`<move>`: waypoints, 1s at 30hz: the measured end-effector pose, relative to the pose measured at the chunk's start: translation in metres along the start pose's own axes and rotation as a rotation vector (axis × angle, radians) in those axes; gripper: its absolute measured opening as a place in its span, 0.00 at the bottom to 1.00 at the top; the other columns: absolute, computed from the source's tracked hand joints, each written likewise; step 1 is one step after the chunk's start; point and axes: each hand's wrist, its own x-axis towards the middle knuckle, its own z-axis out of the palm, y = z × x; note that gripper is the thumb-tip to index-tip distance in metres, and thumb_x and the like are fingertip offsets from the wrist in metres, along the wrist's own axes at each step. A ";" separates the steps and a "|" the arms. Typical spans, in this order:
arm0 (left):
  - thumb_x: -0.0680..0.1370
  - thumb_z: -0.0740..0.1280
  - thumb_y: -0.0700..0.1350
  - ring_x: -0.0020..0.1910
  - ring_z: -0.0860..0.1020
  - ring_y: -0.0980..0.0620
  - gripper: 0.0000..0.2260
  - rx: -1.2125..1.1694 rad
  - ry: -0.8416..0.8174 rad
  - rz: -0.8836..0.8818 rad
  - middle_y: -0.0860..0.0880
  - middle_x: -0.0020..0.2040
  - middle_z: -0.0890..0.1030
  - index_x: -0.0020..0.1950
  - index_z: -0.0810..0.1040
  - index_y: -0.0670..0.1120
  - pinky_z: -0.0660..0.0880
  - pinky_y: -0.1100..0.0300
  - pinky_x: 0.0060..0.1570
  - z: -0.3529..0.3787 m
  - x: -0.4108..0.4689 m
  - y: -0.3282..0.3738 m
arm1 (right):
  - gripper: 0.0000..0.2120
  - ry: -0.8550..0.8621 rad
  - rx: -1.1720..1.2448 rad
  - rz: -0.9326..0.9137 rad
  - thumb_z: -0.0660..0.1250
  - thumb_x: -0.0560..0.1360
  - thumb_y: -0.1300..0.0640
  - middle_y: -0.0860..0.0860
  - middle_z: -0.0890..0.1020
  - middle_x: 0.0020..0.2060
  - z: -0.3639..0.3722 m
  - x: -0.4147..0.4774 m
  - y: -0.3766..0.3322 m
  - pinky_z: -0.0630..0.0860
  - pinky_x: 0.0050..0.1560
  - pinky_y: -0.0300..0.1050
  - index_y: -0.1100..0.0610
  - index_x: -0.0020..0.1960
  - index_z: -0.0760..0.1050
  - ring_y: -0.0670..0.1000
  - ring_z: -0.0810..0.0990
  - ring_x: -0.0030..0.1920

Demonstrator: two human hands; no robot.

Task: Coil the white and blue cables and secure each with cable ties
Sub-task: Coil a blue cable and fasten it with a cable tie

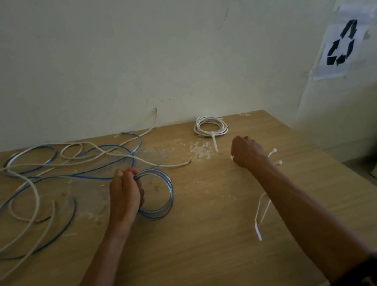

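My left hand [126,192] grips a small coil of blue cable [163,195] held upright on the wooden table [198,251]. More blue cable [104,177] and loose white cable [34,197] sprawl tangled across the table's left half. At the back lies a coiled white cable [209,126], bound by a cable tie whose tail points toward me. My right hand [246,151] reaches to the loose white cable ties [273,153] on the right, fingers curled over them; whether it holds one is hidden. Two more cable ties [258,215] lie beside my right forearm.
The table's back edge meets a pale wall. Pale scuffs mark the tabletop's middle [198,148]. A surface with a taped recycling sign [342,46] stands at the right, past the table's right edge [347,163].
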 end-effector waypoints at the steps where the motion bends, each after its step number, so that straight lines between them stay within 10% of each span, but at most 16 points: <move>1: 0.84 0.50 0.38 0.17 0.59 0.57 0.13 0.006 0.018 0.005 0.50 0.25 0.64 0.44 0.70 0.45 0.56 0.67 0.20 -0.001 0.000 0.000 | 0.10 0.013 -0.024 -0.030 0.66 0.79 0.62 0.59 0.82 0.56 0.002 0.002 -0.003 0.76 0.50 0.49 0.58 0.59 0.78 0.60 0.81 0.56; 13: 0.82 0.53 0.42 0.24 0.63 0.51 0.11 0.049 0.111 0.045 0.50 0.28 0.67 0.43 0.71 0.47 0.60 0.59 0.26 -0.013 0.014 -0.019 | 0.11 0.010 -0.186 -0.165 0.64 0.79 0.59 0.58 0.80 0.60 0.005 0.026 -0.018 0.76 0.56 0.50 0.56 0.61 0.77 0.60 0.80 0.60; 21: 0.72 0.55 0.52 0.30 0.67 0.48 0.10 -0.024 0.291 0.026 0.45 0.34 0.70 0.41 0.69 0.46 0.64 0.52 0.31 -0.015 0.018 -0.019 | 0.02 0.472 0.824 -0.645 0.69 0.79 0.60 0.47 0.84 0.45 -0.068 -0.025 -0.103 0.80 0.44 0.37 0.57 0.51 0.79 0.45 0.84 0.43; 30: 0.71 0.55 0.58 0.37 0.71 0.45 0.14 -0.060 0.441 0.011 0.43 0.38 0.72 0.42 0.69 0.49 0.68 0.47 0.38 -0.025 0.022 -0.017 | 0.11 0.341 1.275 -0.664 0.67 0.80 0.61 0.44 0.84 0.40 -0.022 -0.097 -0.154 0.84 0.46 0.46 0.52 0.61 0.78 0.46 0.86 0.41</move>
